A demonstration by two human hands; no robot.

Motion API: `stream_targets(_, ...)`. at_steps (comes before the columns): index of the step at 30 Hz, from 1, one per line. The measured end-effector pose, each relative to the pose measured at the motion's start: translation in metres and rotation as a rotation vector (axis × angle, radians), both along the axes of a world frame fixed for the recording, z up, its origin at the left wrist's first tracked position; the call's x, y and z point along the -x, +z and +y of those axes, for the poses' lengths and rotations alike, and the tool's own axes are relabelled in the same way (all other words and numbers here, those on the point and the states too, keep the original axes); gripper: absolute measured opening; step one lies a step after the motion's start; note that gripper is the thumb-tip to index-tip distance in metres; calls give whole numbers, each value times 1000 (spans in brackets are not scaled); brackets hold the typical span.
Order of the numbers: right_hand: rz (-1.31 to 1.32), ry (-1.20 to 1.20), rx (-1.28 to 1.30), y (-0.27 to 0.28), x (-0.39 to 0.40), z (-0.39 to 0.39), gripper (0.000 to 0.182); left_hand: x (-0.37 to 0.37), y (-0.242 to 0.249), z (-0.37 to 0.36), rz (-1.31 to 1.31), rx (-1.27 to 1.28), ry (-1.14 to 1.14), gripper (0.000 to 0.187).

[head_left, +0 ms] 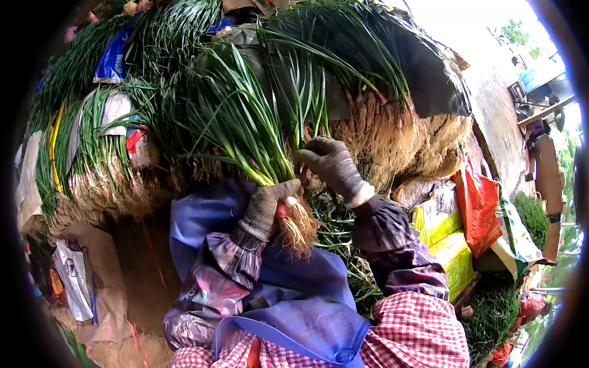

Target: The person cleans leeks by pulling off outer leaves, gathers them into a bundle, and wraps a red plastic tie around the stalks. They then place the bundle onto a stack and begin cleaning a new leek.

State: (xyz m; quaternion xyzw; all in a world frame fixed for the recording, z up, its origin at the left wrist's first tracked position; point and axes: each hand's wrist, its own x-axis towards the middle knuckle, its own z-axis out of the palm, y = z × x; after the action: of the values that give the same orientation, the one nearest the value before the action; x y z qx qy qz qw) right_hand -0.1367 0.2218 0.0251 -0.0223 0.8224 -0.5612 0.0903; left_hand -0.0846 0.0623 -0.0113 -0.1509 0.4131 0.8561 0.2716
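Note:
My left hand (265, 210), in a grey-brown work glove, is closed round the lower stems of a bunch of green garlic (242, 113). Its long flat leaves fan up and away from me, and the pinkish bulbs and tan roots (299, 228) hang below my fist. My right hand (332, 164), gloved too, has its fingers bent together at the right side of the bunch, touching the stems. What those fingers pinch is hidden behind them. Just beyond lies a large heap of green garlic (362, 43), roots toward me, partly over a dark sheet (438, 83).
A blue apron (307, 322) covers my lap. Tied garlic bundles (101, 178) are stacked at left, near a blue packet (115, 52). Loose leaves (334, 224) lie beneath my right wrist. At right are a yellow package (445, 245), a red bag (477, 205) and cut greens (491, 313).

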Motion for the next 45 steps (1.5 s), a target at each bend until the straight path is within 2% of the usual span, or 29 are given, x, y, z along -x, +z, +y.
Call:
stream_targets(2,-176,-86,326,-1,0,-6,15,2,3,-2,30,-70,-32,20)
stream_targets(4,-381,-136,950,-13,-5,-1,13,4,6,-6,59,-139,-49,22)
stream_targets(5,-412,-124,1174,-22,-10,-1,12,3,10,-7,32,-168,-49,23)
stream_targets(8,-495,-192,1360,-30,-17,2,11,1,16,-5,19,-43,-15,24)
stream_targets(11,-250,-304,828,-29,-12,-1,11,5,-7,-5,90,-132,-76,25)
stream_targets(12,3,-404,462,-33,-7,-8,10,5,-6,-6,104,-146,-88,26)
stream_targets(14,347,-450,305,-43,-4,-14,10,7,0,-9,90,-171,-114,26)
stream_targets(16,199,-729,582,-27,7,7,11,3,2,-13,82,-133,-120,27)
stream_targets(17,102,-678,843,-44,15,43,14,-1,6,-12,49,-186,-100,30)
stream_targets(18,15,-574,526,-36,0,55,11,-4,3,-14,58,-221,-105,31)
stream_targets(19,-52,-219,255,-52,-15,71,14,-3,-1,-14,81,-262,-107,32)
stream_targets(22,-257,700,-880,-19,-45,58,32,-3,9,-13,62,-274,-77,34)
stream_targets(23,-378,614,-1011,-37,-37,54,42,-2,7,-12,78,-248,-94,34)
stream_targets(24,-248,218,-196,-44,-42,61,46,-3,6,-11,91,-221,-115,33)
stream_targets(26,-261,-101,316,-2,-19,29,37,-6,-2,-11,71,-113,-91,31)
stream_targets(28,-130,-17,370,-4,3,2,20,-1,-5,-9,81,-11,-66,28)
stream_targets(29,-76,-38,422,-6,2,-14,15,-3,13,-8,-6,33,36,18)
stream_targets(30,60,-19,67,-12,-3,-22,13,-2,12,-6,-38,-77,87,16)
stream_targets(32,497,89,-309,-17,-6,-18,13,-4,6,-10,42,-80,83,15)
stream_targets(33,306,169,-125,-35,7,-4,26,-5,6,-10,53,-109,103,19)
stream_targets(34,316,48,-68,-29,17,2,33,-5,10,-11,65,-135,124,24)
stream_targets(36,603,-284,-589,-2,39,18,34,-8,31,-10,89,-309,112,30)
stream_targets(38,673,-281,-911,-11,63,28,36,-9,31,-4,82,-460,162,37)
stream_targets(39,501,-175,-1120,-35,72,29,37,-6,20,-7,119,-526,82,42)
stream_targets(41,748,48,-968,-44,47,29,24,-1,6,-13,223,-607,-17,55)
stream_targets(42,702,149,-949,-56,31,31,15,-2,5,-15,257,-637,7,58)
stream_targets(44,686,384,-894,-68,-14,43,22,-2,-1,-19,265,-681,18,63)
stream_targets(45,357,661,-984,-55,-30,50,25,-2,-7,-21,239,-693,6,64)
